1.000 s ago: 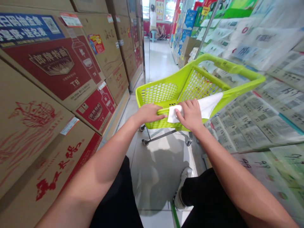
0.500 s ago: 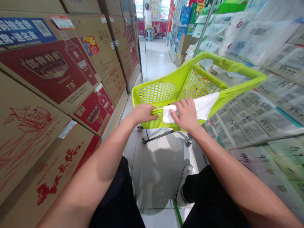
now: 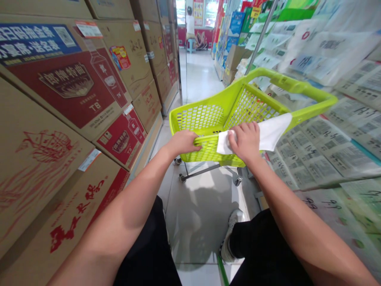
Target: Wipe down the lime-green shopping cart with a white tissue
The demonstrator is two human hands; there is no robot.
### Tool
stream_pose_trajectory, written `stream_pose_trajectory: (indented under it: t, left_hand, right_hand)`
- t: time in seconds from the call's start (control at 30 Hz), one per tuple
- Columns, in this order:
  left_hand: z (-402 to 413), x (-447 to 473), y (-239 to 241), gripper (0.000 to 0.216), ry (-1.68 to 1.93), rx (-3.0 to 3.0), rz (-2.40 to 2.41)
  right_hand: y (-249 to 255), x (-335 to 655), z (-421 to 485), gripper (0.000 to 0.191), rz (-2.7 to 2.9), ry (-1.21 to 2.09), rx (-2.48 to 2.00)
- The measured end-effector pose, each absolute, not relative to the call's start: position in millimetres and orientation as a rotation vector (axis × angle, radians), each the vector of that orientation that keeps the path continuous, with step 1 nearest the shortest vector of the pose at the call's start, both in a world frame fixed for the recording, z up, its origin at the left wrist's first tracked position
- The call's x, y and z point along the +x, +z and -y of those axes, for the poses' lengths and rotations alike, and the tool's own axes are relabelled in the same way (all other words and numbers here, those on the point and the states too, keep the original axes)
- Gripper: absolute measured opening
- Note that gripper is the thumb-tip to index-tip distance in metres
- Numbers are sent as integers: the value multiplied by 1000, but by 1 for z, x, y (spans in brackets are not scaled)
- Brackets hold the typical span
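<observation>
A lime-green plastic shopping cart (image 3: 205, 115) stands on small wheels in the aisle in front of me. My left hand (image 3: 183, 143) is closed over the cart's near rim. My right hand (image 3: 247, 140) presses a white cloth (image 3: 269, 133) flat against the same rim further right, fingers curled over the cloth. The cloth trails off to the right along the cart's side under the green handle (image 3: 297, 89). My legs in black trousers and one white shoe (image 3: 230, 234) show below.
Stacked brown and red cardboard cartons (image 3: 68, 103) wall the left side. Shelves of packaged goods (image 3: 333, 119) line the right. The tiled aisle floor (image 3: 202, 75) runs ahead to a person (image 3: 189, 24) standing far off by a blue stool.
My right hand has slid the white cloth a little to the right along the cart's rim. The left hand keeps its hold on the rim.
</observation>
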State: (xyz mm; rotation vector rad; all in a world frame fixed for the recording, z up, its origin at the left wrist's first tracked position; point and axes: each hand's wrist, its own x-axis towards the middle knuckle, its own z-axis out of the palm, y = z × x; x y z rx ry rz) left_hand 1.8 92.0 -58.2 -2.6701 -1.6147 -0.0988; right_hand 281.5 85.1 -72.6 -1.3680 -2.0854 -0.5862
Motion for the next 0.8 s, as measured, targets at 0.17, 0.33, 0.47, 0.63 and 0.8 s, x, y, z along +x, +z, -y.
stream_pose_trajectory:
  t: [0.17, 0.33, 0.47, 0.63, 0.8]
  left_hand:
    - [-90, 1, -56, 42, -108, -2653, 1636]
    - [-92, -4, -52, 39, -12, -2714, 1611]
    - [-91, 2, -53, 38, 1, -2698, 1611]
    - [-90, 5, -56, 38, -22, -2674, 1624]
    - [-94, -3, -53, 34, 31, -2714, 1593]
  right_hand:
    - [-74, 242, -62, 52, 2317, -482, -1230]
    - [-60, 274, -80, 48, 2275, -522, -1340]
    - [-62, 279, -81, 51, 2240, -593, -1403]
    - [-72, 251, -65, 60, 2295, -611, -1358]
    - [-67, 277, -80, 50, 2379, -552, -1250]
